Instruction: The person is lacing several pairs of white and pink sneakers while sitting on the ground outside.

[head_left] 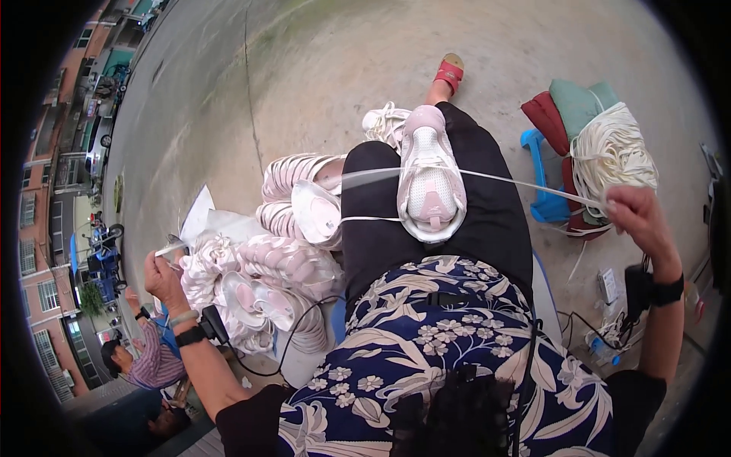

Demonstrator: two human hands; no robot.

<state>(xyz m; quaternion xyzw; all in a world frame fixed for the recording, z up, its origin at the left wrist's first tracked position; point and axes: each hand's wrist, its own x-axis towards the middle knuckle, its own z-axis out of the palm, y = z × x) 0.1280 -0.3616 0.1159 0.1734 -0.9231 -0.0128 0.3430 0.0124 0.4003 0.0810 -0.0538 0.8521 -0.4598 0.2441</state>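
Head view. The work-piece is a pink-and-white sneaker (431,152), resting sole-down across the black trousers (491,206) on the wearer's lap, toe pointing away from the body and heel toward it. A white shoelace (525,183) crosses its throat and runs taut to the right; on the left a blurred length leaves the shoe at about the same level, with a second, lower strand beside the collar.

Step in hand: lacing, judged to be at the pull-through stage — both ends spread wide, apparently to tension or even the lace. The next move probably calls for bringing the ends back to the shoe and threading the eyelets nearer the collar.

Left hand (164,278): well out to the left, beside the stacked pink-and-white shoes (285,263); fingers closed in a pinch, a white lace end projecting above them. The full run from this end to the sneaker cannot be traced.

Right hand (638,221): well out to the right, near the bundle of cream laces (617,148); fingers curled closed on the taut lace — no visible gap in the grip.
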